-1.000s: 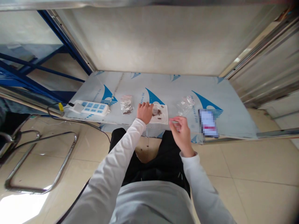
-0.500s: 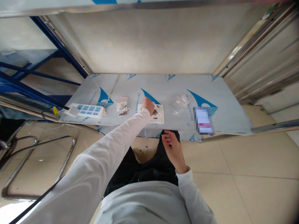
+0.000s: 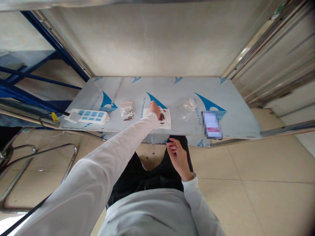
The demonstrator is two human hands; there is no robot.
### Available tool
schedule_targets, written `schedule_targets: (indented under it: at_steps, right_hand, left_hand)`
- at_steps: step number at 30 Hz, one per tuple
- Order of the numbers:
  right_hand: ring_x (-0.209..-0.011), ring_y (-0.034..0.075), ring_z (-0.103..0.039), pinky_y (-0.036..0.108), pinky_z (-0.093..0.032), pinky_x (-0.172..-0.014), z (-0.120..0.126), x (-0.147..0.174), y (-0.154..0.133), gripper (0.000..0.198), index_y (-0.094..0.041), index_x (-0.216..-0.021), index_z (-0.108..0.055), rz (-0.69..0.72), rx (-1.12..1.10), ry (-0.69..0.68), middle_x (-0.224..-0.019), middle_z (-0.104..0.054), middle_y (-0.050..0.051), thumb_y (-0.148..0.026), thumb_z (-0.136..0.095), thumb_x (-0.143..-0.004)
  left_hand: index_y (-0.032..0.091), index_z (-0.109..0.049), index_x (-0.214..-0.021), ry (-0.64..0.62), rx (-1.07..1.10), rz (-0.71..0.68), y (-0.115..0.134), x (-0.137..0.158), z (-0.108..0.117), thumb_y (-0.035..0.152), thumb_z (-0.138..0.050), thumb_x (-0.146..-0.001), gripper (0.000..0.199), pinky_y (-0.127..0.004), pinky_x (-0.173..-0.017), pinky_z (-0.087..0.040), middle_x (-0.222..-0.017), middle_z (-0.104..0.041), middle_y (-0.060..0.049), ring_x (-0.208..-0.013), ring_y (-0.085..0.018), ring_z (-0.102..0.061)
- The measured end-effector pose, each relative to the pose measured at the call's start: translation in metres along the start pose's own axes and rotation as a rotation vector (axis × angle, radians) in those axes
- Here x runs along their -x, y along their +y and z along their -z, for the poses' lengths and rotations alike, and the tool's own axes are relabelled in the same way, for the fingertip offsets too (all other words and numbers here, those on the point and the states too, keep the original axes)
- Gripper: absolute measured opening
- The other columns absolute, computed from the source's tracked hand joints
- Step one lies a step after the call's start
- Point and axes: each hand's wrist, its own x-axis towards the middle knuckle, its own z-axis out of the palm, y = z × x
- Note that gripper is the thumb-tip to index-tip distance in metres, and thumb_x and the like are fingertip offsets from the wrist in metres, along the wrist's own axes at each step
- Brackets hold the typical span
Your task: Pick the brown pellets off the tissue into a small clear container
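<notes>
My left hand (image 3: 154, 109) reaches over the left part of a flat white sheet or shallow tray (image 3: 167, 123). Its fingers are closed and point away from me; what they hold, if anything, is hidden behind the knuckles. Right beside it lies a small heap of brown pieces (image 3: 161, 117), too small to name, with a few stray ones around. My right hand (image 3: 179, 159) rests near my thigh, below the table's front edge. It holds nothing, its fingers loosely bent and apart.
Left of the sheet lies a clear bag (image 3: 127, 110) with small brown pieces inside. A power strip (image 3: 94, 116) sits farther left. To the right are another crumpled clear bag (image 3: 186, 109) and a phone (image 3: 212, 125) with a blurred screen. Film-covered metal forms the tabletop (image 3: 157, 85).
The whole view has shifted slightly. More of the brown heap shows beside my left hand, which stays over the white sheet. My right hand remains by my thigh.
</notes>
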Motion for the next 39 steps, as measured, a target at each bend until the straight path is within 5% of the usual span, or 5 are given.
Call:
schedule_targets:
  at_steps: [9,15,28,34,39]
  right_hand:
    - [-0.081,0.02,-0.068,0.034,-0.056,-0.069,-0.002,-0.003,0.002,0.04,-0.017,-0.118,-0.057,-0.044,-0.093,-0.01,-0.099,-0.072,0.01,-0.043,-0.055,-0.089]
    - [-0.099,0.026,-0.068,0.036,-0.056,-0.078,0.019,-0.05,-0.041,0.058,-0.016,-0.12,-0.062,-0.128,-0.322,0.001,-0.117,-0.069,0.014,-0.058,-0.061,-0.081]
    - [-0.058,0.013,-0.064,0.024,-0.049,-0.056,0.052,-0.098,-0.065,0.038,-0.015,-0.084,-0.074,-0.171,-0.375,-0.139,-0.079,-0.076,0.007,-0.048,-0.08,-0.066]
    - [-0.048,0.01,-0.055,0.024,-0.045,-0.048,0.063,-0.121,-0.051,0.039,-0.014,-0.07,-0.073,-0.145,-0.205,-0.306,-0.062,-0.071,0.005,-0.05,-0.081,-0.06]
    - [-0.052,0.015,-0.061,0.029,-0.049,-0.051,0.085,-0.174,-0.019,0.034,-0.014,-0.075,-0.07,-0.119,-0.078,0.066,-0.07,-0.072,0.008,-0.047,-0.076,-0.066]
  left_hand:
    - [0.012,-0.066,-0.109,-0.028,-0.175,0.068,0.005,0.018,0.042,0.016,-0.065,-0.076,0.032,-0.046,-0.1,-0.028,-0.109,-0.068,-0.017,-0.115,-0.035,-0.053]
    - [0.014,-0.031,-0.141,0.143,0.27,0.061,0.025,0.096,0.031,0.03,-0.072,-0.072,0.081,-0.041,-0.092,-0.04,-0.111,-0.066,-0.014,-0.11,-0.032,-0.058]
    - [0.017,-0.065,-0.074,-0.131,1.428,0.269,-0.015,0.146,0.013,0.054,-0.072,-0.07,0.039,-0.024,-0.057,-0.045,-0.069,-0.067,-0.001,-0.062,-0.013,-0.06]
    - [0.017,-0.067,-0.069,-0.084,1.195,0.19,-0.025,0.146,-0.002,0.054,-0.064,-0.078,0.039,-0.024,-0.057,-0.048,-0.064,-0.069,-0.002,-0.057,-0.014,-0.062]
    - [0.019,-0.069,-0.088,0.224,0.853,0.468,-0.064,0.135,-0.013,0.043,-0.058,-0.085,0.027,-0.03,-0.072,-0.052,-0.083,-0.074,-0.006,-0.076,-0.02,-0.069]
